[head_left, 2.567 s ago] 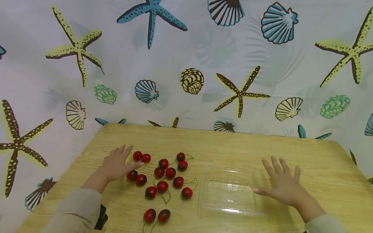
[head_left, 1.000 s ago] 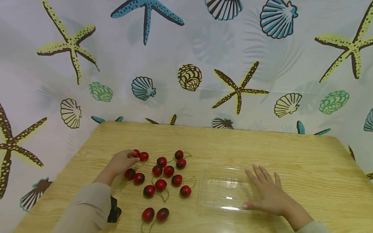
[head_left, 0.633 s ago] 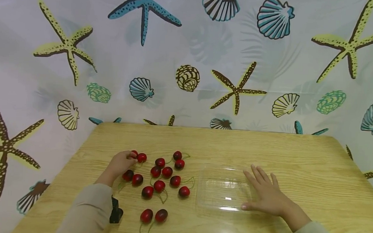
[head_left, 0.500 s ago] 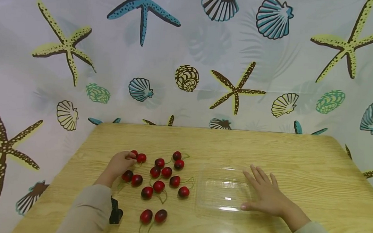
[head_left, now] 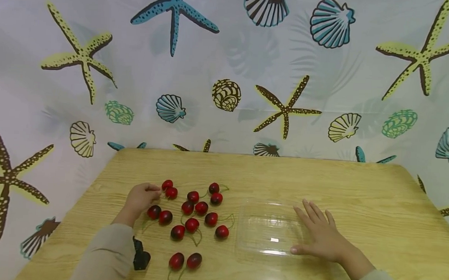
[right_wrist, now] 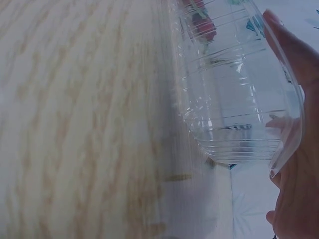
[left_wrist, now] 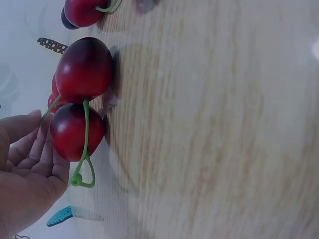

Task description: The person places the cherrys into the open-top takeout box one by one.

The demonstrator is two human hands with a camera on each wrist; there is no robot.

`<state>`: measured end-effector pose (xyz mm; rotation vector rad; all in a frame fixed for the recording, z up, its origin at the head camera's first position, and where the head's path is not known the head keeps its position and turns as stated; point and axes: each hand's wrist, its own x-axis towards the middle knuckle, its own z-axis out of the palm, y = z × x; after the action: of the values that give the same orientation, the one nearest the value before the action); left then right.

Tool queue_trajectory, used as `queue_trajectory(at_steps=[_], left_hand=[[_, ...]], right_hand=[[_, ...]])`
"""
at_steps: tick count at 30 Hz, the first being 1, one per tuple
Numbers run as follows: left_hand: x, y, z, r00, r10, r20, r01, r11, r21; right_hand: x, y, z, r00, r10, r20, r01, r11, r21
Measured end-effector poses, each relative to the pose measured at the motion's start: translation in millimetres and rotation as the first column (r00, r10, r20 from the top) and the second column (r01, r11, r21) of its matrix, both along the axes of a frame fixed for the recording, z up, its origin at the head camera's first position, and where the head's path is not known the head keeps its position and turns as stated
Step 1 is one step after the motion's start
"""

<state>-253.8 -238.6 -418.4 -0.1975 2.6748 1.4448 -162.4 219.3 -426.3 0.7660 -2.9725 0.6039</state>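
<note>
My left hand [head_left: 140, 200] is at the far left of the cherries, and its thumb and fingertips pinch a thin green stem. That stem runs toward a pair of red cherries [head_left: 171, 192] just right of the fingertips. Nearer to me, another dark-red cherry pair [left_wrist: 77, 132] with joined stems lies in front of the hand and partly hides it in the left wrist view. On the right, my right hand [head_left: 322, 236] has its fingers spread straight at the right edge of a clear plastic container [head_left: 243, 226]; thumb and fingers rest by its rim [right_wrist: 294, 114].
Several more cherry pairs [head_left: 192, 225] with green stems lie between the left hand and the container. One pair [head_left: 176, 261] sits closest to me. The wooden table [head_left: 358, 183] ends at a curtain [head_left: 195, 126] printed with starfish and shells.
My left hand came down to the far-left cherry pair and its fingers closed; it has just drawn slightly left, uncovering both cherries. Earlier, my right hand moved left to the container's edge.
</note>
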Motion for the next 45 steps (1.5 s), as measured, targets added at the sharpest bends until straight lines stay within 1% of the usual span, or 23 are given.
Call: queue_trajectory(at_steps=[7,13,22,29,34,38,43,45], left_hand=[[2.3,1,0.6,0.998,0.055,-0.026,-0.054,0.998,0.043],[7.2,-3,0.3,0.997,0.069,-0.047,-0.065,0.995,0.08],[13.3,-3,5.5,0.996,0.068,-0.06,-0.06,0.991,0.117],[16.8,9,12.1,0.994,0.058,-0.089,-0.044,0.987,0.154],[22.5,20,17.1,0.994,0.037,-0.101,-0.016,0.98,0.198],[26.7,28,21.6,0.993,0.014,-0.116,0.011,0.977,0.213],[31.5,38,28.6,0.993,0.006,-0.122,0.023,0.973,0.231],[32.8,43,30.2,0.992,0.007,-0.128,0.026,0.966,0.256]], right_hand=[[2.9,1,-1.7,1.0,0.003,-0.013,-0.003,1.0,-0.018],[2.5,1,-5.5,1.0,0.011,-0.021,-0.012,0.999,-0.04],[1.9,0,-6.1,1.0,0.0,-0.023,-0.001,0.999,-0.034],[1.5,0,-6.8,1.0,0.0,-0.014,-0.001,0.999,-0.047],[1.1,0,-9.4,1.0,-0.005,-0.012,0.004,0.999,-0.051],[1.2,0,-10.0,1.0,-0.003,-0.018,0.002,0.999,-0.054],[0.4,-1,-8.9,1.0,0.001,-0.018,-0.002,0.998,-0.055],[-0.2,-1,-8.4,1.0,0.004,-0.02,-0.005,0.999,-0.054]])
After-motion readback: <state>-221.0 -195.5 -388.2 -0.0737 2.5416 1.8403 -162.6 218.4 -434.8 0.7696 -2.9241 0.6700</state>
